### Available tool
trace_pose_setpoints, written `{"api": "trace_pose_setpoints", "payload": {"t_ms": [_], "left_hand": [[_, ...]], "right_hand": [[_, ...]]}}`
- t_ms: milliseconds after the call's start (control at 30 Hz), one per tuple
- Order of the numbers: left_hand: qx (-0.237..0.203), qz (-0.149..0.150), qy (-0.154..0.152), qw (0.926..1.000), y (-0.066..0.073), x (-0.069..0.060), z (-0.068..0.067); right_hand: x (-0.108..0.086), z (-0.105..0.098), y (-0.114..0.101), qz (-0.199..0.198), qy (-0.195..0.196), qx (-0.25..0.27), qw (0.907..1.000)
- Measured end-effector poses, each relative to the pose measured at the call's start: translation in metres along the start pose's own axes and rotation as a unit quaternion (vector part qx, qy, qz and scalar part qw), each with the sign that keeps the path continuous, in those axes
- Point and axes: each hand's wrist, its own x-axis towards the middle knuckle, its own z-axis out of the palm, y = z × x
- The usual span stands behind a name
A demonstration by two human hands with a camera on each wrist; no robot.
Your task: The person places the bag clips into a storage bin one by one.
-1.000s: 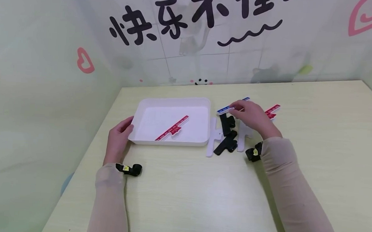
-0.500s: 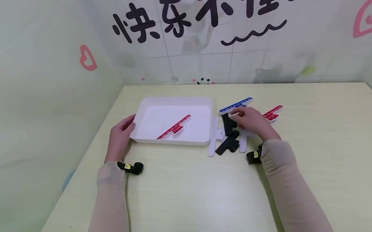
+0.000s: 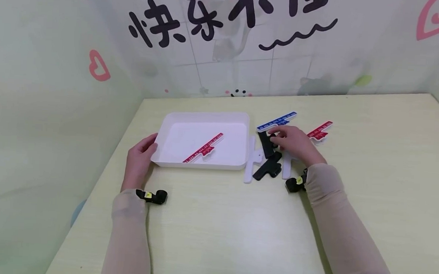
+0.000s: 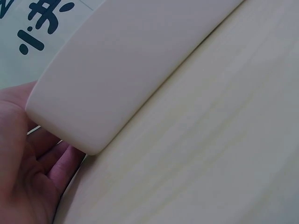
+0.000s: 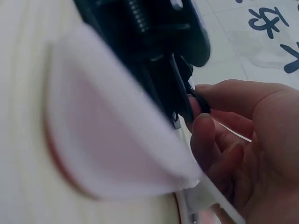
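At the white tray's left side, my left hand holds the edge, with thumb and fingers around the near corner in the left wrist view. A red clip with a long patterned bar lies inside the tray. To the tray's right, my right hand is over a group of clips. Its thumb and forefinger pinch the small handle of a black clip, whose spring shows in the right wrist view. Just behind lies a blue clip. The hand partly covers a white clip.
Another black clip lies nearer the front, beside a white clip along the tray's right wall. A red clip lies right of the hand. The table ends at a printed cloth backdrop.
My right hand has let go of the blue clip, which lies behind the black one, and has come down and nearer onto the black clip. The left hand stays at the tray.
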Motion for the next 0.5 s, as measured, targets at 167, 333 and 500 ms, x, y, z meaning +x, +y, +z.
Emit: {"api": "trace_pose_setpoints", "payload": {"t_ms": [167,333,500], "left_hand": [[-0.006,0.001,0.002,1.0,0.0019,-0.0012,-0.0003],[-0.004,-0.004,0.003,1.0,0.0025,-0.0016,0.0001],[-0.006,-0.004,0.003,1.0,0.0046,-0.0021,0.0007]], "right_hand": [[-0.0019,-0.0025,0.0013,0.0,0.013,0.03,0.9995],[-0.004,-0.0056,0.0016,0.008,0.007,0.072,0.9973],[-0.0046,-0.0084,-0.0005,0.016,0.006,0.098,0.995]]}}
